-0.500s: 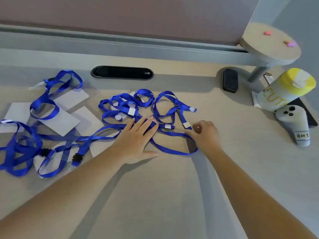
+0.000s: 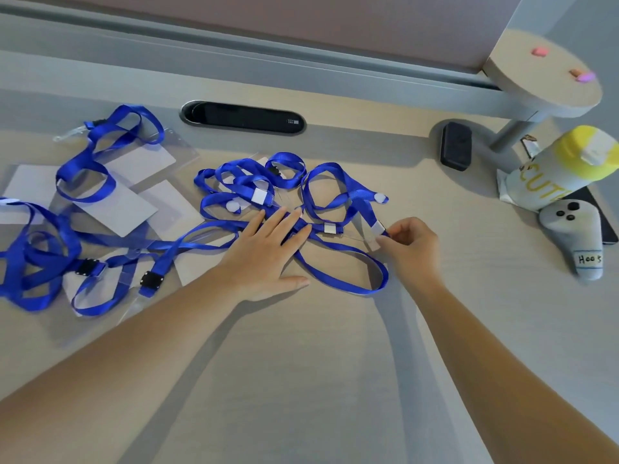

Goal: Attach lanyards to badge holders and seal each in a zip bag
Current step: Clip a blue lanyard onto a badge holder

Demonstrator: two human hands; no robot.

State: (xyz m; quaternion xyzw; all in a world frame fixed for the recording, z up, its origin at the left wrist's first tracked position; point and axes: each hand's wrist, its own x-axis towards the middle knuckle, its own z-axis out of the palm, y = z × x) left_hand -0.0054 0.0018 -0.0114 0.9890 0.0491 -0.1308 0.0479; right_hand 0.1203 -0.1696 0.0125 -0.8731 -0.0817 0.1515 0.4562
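Note:
A tangle of blue lanyards [image 2: 335,195] lies in the middle of the desk. My left hand [image 2: 268,252] rests flat on the straps, fingers straight, pressing them down. My right hand [image 2: 410,244] pinches the white-tagged end of one lanyard [image 2: 378,227] at the tangle's right side. More blue lanyards [image 2: 43,249] with black buckles lie at the left over clear badge holders with white cards [image 2: 117,209].
A black cable slot [image 2: 243,117] is set in the desk at the back. At the right stand a dark small device [image 2: 455,145], a yellow-capped plush bottle [image 2: 566,165], a grey plush controller [image 2: 579,236] and a round stand [image 2: 542,75].
My right hand has lifted slightly and taken the lanyard's tagged end between its fingertips. My left hand stays flat on the straps.

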